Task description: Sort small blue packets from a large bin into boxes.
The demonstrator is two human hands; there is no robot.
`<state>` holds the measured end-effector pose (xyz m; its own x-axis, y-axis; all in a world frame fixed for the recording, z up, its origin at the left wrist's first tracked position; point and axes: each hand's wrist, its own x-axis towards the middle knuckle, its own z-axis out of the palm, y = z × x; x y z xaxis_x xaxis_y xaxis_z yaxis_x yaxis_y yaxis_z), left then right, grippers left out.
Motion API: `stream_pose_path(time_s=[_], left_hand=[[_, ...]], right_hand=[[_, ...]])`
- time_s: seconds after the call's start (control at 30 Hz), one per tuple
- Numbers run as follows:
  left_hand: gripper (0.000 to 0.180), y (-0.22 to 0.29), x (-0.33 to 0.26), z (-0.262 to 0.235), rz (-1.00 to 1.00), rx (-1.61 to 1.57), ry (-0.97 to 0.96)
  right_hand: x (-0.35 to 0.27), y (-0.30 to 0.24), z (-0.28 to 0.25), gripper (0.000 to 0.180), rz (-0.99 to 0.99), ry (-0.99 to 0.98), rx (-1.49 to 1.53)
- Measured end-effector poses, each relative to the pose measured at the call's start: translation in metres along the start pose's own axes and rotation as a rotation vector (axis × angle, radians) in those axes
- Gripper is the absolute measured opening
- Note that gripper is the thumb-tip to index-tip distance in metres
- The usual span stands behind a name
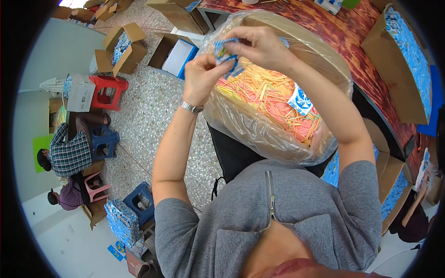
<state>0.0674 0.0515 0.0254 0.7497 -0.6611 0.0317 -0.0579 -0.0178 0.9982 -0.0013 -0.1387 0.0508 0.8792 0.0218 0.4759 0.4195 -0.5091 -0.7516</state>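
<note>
Over the far left part of a plastic-lined cardboard box [259,123], my two hands meet at a small blue-and-white plastic packet [225,50]. My left hand [200,78] pinches the packet's lower side between thumb and fingers. From the right, my right hand [264,48] grips its upper edge, fingers curled. Fingers partly cover the packet, so its opening and contents cannot be made out. Thin pink and yellow sticks [259,90] fill the box below. On top of them lies another white-and-blue packet [301,101], apart from both hands.
A red-brown patterned table [320,34] runs behind the box. On it at right stands a carton [394,69] full of blue packets. Open cartons [125,48] and a red stool [107,92] stand on the floor at left. Farther left, people sit, one in a checked shirt [69,154].
</note>
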Motion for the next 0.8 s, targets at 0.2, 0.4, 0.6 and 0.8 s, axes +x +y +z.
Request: stream_pose_path(time_s=[0.2, 0.4, 0.6, 0.8], left_hand=[[0.011, 0.005, -0.033, -0.021, 0.006, 0.023, 0.185], [0.021, -0.005, -0.046, -0.040, -0.006, -0.065, 0.203], [0.023, -0.010, -0.047, -0.042, -0.033, -0.063, 0.205], [0.022, -0.006, -0.045, -0.036, 0.006, -0.051, 0.205]], right_hand=[[-0.015, 0.079, 0.057, 0.026, 0.217, -0.364, -0.150], [-0.033, 0.091, 0.121, 0.031, 0.361, -0.774, -0.588], [-0.039, 0.093, 0.148, 0.028, 0.452, -0.705, -0.615], [-0.042, 0.094, 0.154, 0.031, 0.535, -0.651, -0.564]])
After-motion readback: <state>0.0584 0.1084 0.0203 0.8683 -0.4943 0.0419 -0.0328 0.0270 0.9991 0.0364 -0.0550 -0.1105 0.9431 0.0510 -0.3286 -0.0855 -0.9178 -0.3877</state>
